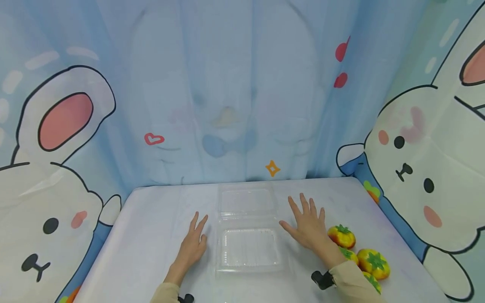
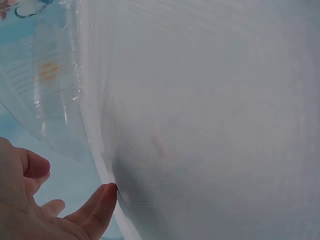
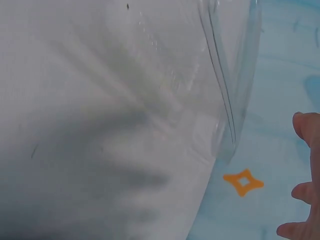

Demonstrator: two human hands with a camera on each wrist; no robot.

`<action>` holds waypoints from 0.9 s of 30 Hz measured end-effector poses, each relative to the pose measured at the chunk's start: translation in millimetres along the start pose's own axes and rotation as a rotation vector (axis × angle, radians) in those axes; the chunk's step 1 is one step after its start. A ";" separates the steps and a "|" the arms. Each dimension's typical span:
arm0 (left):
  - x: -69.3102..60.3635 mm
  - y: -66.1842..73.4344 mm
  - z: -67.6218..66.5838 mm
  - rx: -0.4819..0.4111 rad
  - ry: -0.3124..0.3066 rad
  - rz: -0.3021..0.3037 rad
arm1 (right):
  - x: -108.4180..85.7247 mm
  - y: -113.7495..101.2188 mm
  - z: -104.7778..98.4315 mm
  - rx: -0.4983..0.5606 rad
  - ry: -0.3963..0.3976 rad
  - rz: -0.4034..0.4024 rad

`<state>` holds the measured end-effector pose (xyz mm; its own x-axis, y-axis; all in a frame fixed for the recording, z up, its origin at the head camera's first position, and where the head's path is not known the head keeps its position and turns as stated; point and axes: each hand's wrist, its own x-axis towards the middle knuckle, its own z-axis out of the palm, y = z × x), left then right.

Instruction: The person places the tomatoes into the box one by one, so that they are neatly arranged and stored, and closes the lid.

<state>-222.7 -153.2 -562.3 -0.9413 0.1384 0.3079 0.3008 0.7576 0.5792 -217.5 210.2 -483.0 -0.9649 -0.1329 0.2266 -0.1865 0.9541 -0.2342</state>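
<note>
A clear plastic clamshell box [image 1: 250, 249] lies unfolded in the middle of the table, its lid [image 1: 247, 201] laid back toward the curtain. My left hand [image 1: 191, 246] is just left of the box and holds nothing. In the left wrist view, that hand [image 2: 47, 200] shows loosely bent fingers, with the box's clear plastic [image 2: 55, 65] beyond. On the box's other side my right hand [image 1: 308, 225] is spread, palm down, with nothing in it. Part of this hand [image 3: 307, 175] appears at the right wrist view's edge, apart from the clear plastic [image 3: 220, 75].
Several yellow-orange fruits [image 1: 342, 237] with green leafy tops, like persimmons, lie beside my right forearm, which partly hides some. A white cloth covers the table [image 1: 151, 214]. Behind it hangs a blue curtain [image 1: 227, 84], with printed rabbits at both sides.
</note>
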 end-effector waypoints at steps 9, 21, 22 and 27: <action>-3.5 -1.4 2.0 -0.034 0.022 0.005 | 1.4 40.8 -15.9 0.008 0.000 0.057; -3.5 3.4 5.2 -0.209 -0.008 0.033 | -11.1 80.8 -18.3 0.013 -0.114 0.148; -3.4 3.6 5.5 -0.225 -0.009 0.042 | -12.0 82.8 -17.3 0.016 -0.131 0.159; -2.7 4.6 4.8 -0.269 -0.013 0.073 | -17.0 90.9 -12.3 0.027 -0.190 0.201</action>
<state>-219.5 -147.0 -564.1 -0.9171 0.1958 0.3473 0.3960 0.5488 0.7362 -215.8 302.5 -496.5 -0.9999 0.0074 -0.0079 0.0093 0.9592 -0.2826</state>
